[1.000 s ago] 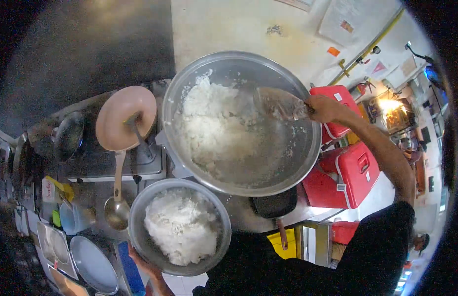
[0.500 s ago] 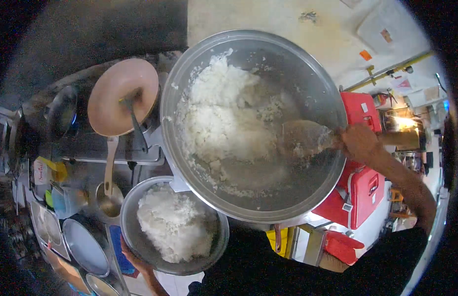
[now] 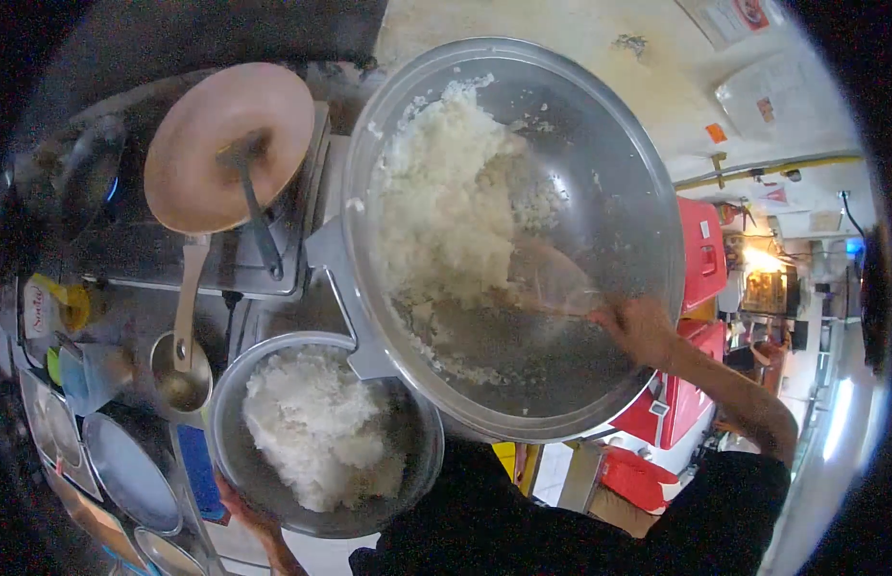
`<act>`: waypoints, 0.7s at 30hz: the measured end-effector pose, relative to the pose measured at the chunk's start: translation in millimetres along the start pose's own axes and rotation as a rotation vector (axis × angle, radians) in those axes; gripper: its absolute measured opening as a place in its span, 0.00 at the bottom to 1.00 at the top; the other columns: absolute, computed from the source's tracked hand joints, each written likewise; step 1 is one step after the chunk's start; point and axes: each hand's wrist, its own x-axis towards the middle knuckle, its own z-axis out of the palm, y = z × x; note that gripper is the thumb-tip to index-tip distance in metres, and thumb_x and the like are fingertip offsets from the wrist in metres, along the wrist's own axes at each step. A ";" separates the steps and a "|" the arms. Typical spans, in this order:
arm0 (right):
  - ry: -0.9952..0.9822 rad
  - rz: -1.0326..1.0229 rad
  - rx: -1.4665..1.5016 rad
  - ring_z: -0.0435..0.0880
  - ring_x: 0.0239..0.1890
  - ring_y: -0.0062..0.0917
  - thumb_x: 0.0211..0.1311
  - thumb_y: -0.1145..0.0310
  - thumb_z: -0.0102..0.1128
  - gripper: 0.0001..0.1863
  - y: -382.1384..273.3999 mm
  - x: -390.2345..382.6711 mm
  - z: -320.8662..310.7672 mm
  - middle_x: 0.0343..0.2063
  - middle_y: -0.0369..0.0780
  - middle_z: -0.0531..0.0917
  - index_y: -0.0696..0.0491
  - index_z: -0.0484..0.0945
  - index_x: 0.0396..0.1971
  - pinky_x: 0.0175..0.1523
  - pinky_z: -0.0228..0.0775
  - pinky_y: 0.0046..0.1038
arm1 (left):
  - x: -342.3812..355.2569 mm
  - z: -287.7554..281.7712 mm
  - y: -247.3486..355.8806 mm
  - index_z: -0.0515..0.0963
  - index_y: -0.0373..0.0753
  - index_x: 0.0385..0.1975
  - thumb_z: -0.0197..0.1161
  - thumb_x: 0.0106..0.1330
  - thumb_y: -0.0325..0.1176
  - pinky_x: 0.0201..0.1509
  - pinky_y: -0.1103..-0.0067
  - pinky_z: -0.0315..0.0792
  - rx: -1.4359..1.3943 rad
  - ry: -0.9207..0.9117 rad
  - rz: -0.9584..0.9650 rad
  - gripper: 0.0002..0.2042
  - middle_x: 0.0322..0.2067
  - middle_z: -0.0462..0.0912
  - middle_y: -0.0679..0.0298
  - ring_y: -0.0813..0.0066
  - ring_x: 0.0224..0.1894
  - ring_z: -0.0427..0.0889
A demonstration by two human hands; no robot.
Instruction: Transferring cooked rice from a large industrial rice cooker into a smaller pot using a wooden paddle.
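Observation:
A large metal pot (image 3: pixel 619 230) holds a heap of white rice (image 3: pixel 446 202) along its left side, with loose grains stuck to its wall. My right hand (image 3: pixel 641 331) is closed round the handle of a broad, flat paddle (image 3: pixel 554 274), reaching over the pot's right side. The paddle's blade meets the lower edge of the rice, partly blurred. Below and left of the pot is a metal bowl (image 3: pixel 233 451) with a mound of white rice (image 3: pixel 316 427). My left hand (image 3: pixel 249 518) grips that bowl from its lower left side, the fingers partly hidden by it.
At the left, a pinkish frying pan (image 3: pixel 201 144) with a dark utensil (image 3: pixel 257 216) rests on the stove. Beneath it stand a small metal pan (image 3: pixel 182 389), a clear blue-tinted container (image 3: pixel 89 379) and an oval tray (image 3: pixel 129 470). Red cooler boxes (image 3: pixel 700 254) stand beyond the pot.
My right hand has moved left and inward over the pot, swinging the paddle's blade against the rice. The whole view has shifted a little. My left hand keeps its hold on the bowl.

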 end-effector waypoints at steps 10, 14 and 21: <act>0.037 -0.160 -0.025 0.78 0.21 0.41 0.57 0.47 0.50 0.24 -22.3 108.1 -16.1 0.22 0.47 0.79 0.56 0.76 0.31 0.30 0.69 0.39 | 4.6 -1.8 4.3 0.65 0.33 0.53 0.45 0.61 0.45 0.52 0.68 0.64 0.516 0.077 0.063 0.25 0.48 0.69 0.57 0.63 0.49 0.69; -0.247 -0.095 0.258 0.73 0.19 0.32 0.55 0.46 0.54 0.26 -25.4 129.7 -20.2 0.21 0.45 0.77 0.59 0.75 0.33 0.28 0.67 0.34 | 6.5 2.3 8.9 0.64 0.33 0.54 0.45 0.62 0.45 0.53 0.69 0.64 0.494 0.106 -0.022 0.26 0.49 0.69 0.57 0.63 0.49 0.69; -0.098 -0.082 0.053 0.78 0.25 0.38 0.54 0.43 0.54 0.33 -34.0 130.7 -3.8 0.26 0.51 0.78 0.63 0.73 0.38 0.32 0.70 0.35 | 5.0 -13.3 -9.9 0.62 0.33 0.57 0.45 0.61 0.53 0.54 0.71 0.64 0.316 0.110 -0.033 0.31 0.52 0.68 0.56 0.63 0.51 0.69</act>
